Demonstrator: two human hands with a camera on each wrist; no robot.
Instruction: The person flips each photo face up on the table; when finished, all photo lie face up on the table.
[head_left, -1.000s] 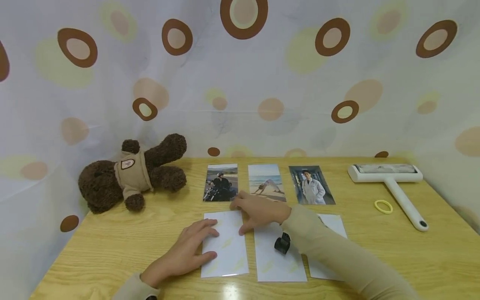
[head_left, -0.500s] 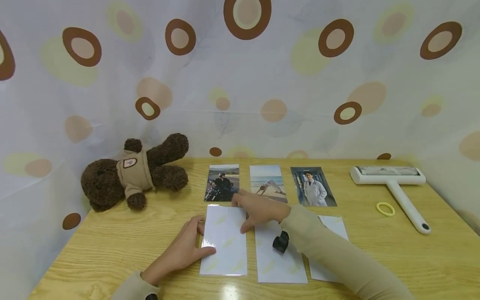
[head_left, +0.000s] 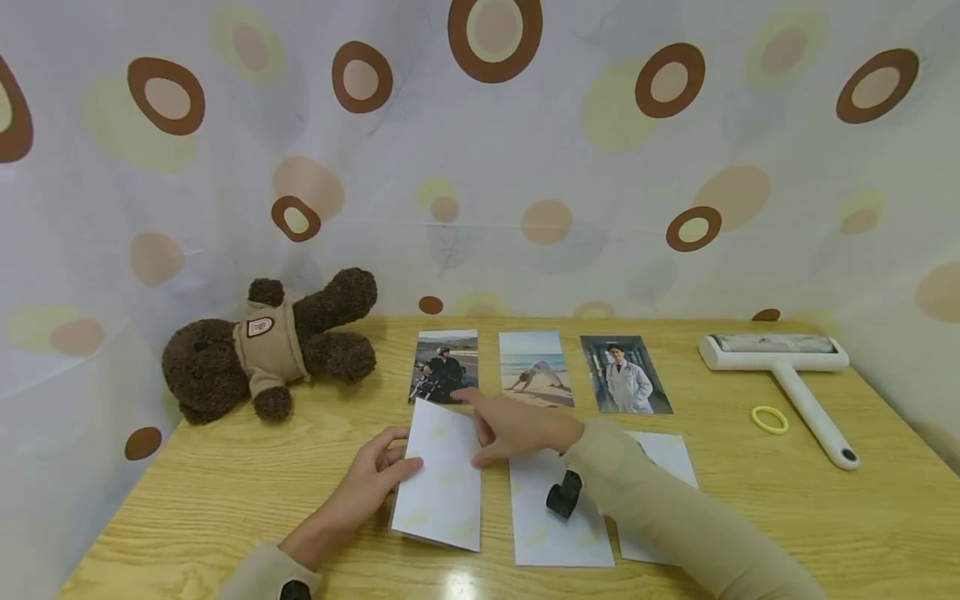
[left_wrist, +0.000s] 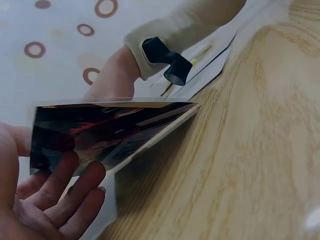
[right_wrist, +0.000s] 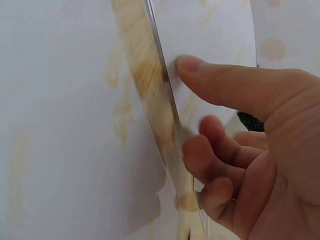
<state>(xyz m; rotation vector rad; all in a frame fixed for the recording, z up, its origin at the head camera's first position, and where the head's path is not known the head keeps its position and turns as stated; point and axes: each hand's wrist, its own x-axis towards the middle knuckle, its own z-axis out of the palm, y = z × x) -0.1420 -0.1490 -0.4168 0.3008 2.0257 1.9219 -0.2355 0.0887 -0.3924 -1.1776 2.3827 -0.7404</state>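
Observation:
Seen in the head view, my left hand (head_left: 375, 479) pinches the left edge of a photo print (head_left: 438, 475) tilted up from the table, its white back toward me. In the left wrist view, the photo's dark printed side (left_wrist: 95, 132) shows above the curled fingers. My right hand (head_left: 517, 423) is at the photo's upper right corner. Its index finger reaches past the top edge, and its thumb (right_wrist: 215, 82) lies against the white back near the right edge. Two more prints lie white side up, a middle one (head_left: 540, 533) and a right one (head_left: 667, 454), partly under the right forearm.
Behind are three photos face up: a motorcyclist (head_left: 444, 367), a beach pose (head_left: 535, 367) and a person in a white coat (head_left: 627, 375). A brown teddy bear (head_left: 270, 346) lies left. On the right are a lint roller (head_left: 813, 408) and a yellow ring (head_left: 769, 420).
My left hand has taken hold of the left photo and raised its left side, tilting it from flat. My right hand has stayed near its upper right corner.

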